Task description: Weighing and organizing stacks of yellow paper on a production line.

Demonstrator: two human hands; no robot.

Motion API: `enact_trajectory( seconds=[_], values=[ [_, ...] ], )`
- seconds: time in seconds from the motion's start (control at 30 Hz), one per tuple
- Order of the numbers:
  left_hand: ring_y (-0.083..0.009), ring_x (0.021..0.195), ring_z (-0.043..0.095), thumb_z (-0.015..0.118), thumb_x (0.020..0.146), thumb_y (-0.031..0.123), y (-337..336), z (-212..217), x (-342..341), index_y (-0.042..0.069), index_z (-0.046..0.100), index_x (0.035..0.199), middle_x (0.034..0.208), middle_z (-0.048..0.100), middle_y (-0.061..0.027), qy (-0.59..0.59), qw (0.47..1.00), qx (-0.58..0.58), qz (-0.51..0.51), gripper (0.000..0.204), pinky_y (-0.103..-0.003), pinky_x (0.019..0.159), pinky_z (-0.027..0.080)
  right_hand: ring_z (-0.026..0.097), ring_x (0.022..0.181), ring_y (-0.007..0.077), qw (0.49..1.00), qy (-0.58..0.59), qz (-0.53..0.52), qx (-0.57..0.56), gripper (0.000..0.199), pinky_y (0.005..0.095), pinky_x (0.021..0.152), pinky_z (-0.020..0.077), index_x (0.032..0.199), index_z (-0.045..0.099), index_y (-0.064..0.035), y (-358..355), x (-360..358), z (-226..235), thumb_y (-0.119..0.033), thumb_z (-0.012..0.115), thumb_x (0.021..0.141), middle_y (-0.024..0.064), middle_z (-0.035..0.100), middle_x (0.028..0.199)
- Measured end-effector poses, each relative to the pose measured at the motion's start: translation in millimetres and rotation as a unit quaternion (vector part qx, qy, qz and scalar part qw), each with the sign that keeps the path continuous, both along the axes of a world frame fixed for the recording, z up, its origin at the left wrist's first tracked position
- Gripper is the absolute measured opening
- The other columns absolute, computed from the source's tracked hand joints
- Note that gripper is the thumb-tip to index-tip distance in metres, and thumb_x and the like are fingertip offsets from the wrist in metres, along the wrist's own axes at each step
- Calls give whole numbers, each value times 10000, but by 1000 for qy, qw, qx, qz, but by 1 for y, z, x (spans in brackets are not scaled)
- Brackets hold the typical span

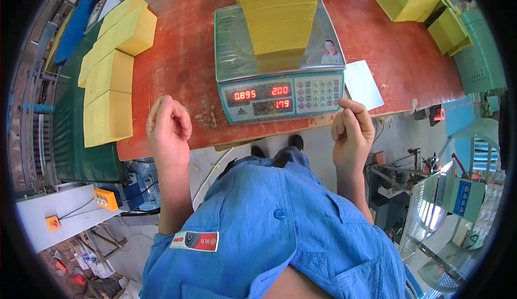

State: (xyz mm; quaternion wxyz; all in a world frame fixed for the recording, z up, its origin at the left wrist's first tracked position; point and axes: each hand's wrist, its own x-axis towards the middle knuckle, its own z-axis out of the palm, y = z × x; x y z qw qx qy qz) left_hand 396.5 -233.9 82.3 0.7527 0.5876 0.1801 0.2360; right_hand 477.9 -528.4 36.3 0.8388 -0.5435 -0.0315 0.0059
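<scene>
My left hand (pixel 169 129) is raised over the near table edge, left of a digital scale (pixel 237 110), its fingers loosely curled in with nothing visible in them. My right hand (pixel 353 135) hangs at the scale's lower right corner, near the keypad. Its fingers are also curled, and no object shows between them. A tall stack of yellow paper sheets (pixel 277 13) stands upright on the scale's metal pan (pixel 231 57); its top runs out of the picture. Red lit digits glow on the scale's display (pixel 258 99). Neither hand touches the stack.
Several yellow paper blocks (pixel 107 116) stand in a row at the left, on a dark green surface (pixel 70 153). More yellow blocks (pixel 406 0) are at the far right. A white sheet (pixel 363 83) lies right of the scale on the worn red tabletop (pixel 172 46). Metal machinery (pixel 431 197) stands lower right.
</scene>
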Motion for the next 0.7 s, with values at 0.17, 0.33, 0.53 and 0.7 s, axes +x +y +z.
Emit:
enact_trajectory(
  seconds=[0.17, 0.33, 0.53, 0.7],
  values=[
    [-95, 490, 376, 488, 1005, 248, 3, 1, 4, 92, 446, 713, 586, 437, -35, 3, 1000, 5, -1, 333, -230, 415, 284, 353, 512, 51, 1000, 8, -3, 7, 164, 223, 471, 284, 1064, 632, 21, -3, 5, -2, -53, 515, 978, -19, 451, 616],
    [-97, 490, 373, 485, 1007, 248, 2, -1, 10, 90, 449, 724, 587, 436, -40, 5, 1000, 9, -3, 326, -231, 416, 284, 357, 522, 49, 1000, 16, 10, 21, 167, 224, 472, 282, 1074, 626, 23, -3, 12, -4, -53, 512, 979, -21, 452, 620],
    [-77, 465, 376, 510, 995, 238, -4, 3, 26, 97, 471, 708, 574, 470, -29, 8, 1000, 13, 14, 322, -220, 399, 257, 358, 521, 49, 999, 23, 31, 24, 169, 225, 472, 278, 1077, 621, 27, -6, 31, -7, -54, 510, 980, -21, 449, 620],
    [-84, 495, 396, 493, 997, 248, -6, 18, 50, 93, 473, 723, 613, 492, -34, 28, 999, 39, 24, 316, -228, 424, 281, 359, 517, 47, 998, 32, 53, 16, 170, 228, 473, 277, 1072, 622, 30, -16, 68, -3, -50, 504, 979, -24, 449, 614]
  ],
)
